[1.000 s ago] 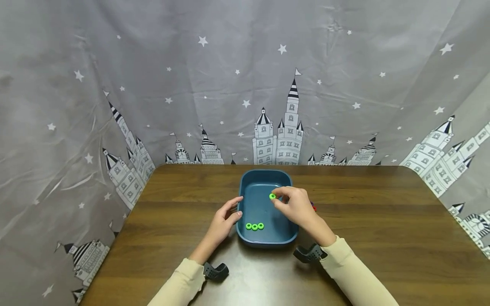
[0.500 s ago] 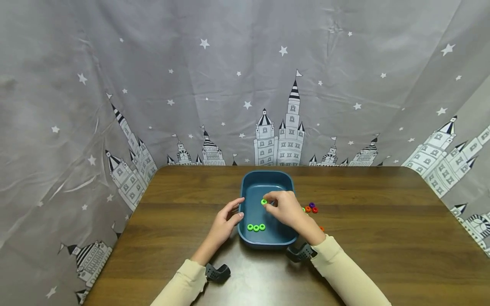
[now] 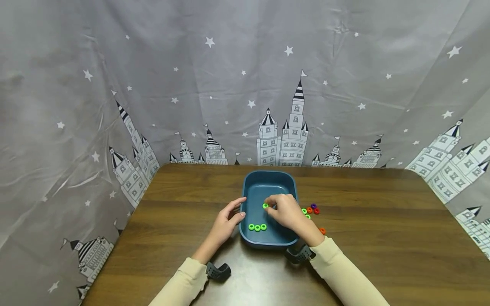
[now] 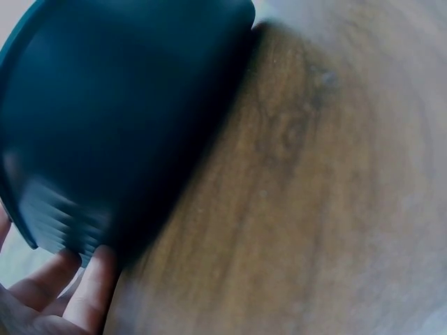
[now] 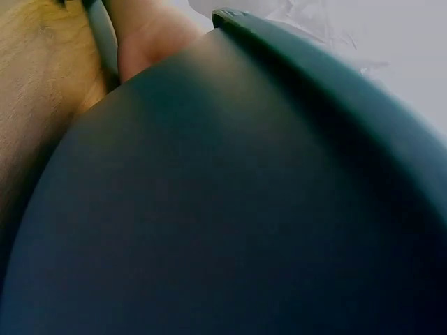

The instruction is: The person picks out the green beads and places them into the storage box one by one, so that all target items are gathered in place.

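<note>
Moved nearer matching beads [image 3: 257,230]: bright green holed bead [image 3: 265,206] in right fingers [image 3: 273,198].

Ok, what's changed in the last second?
The right hand, pinching a green ring, has moved left and toward the person over the blue tray. More loose rings beside the tray now show past that hand. Nothing was let go. The left hand stays at the tray's left side; the row of three green rings is unmoved.

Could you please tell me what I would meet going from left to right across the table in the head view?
Left hand, row of three green rings in the blue tray, right hand, farther orange ring, red ring, nearer orange ring.
</note>
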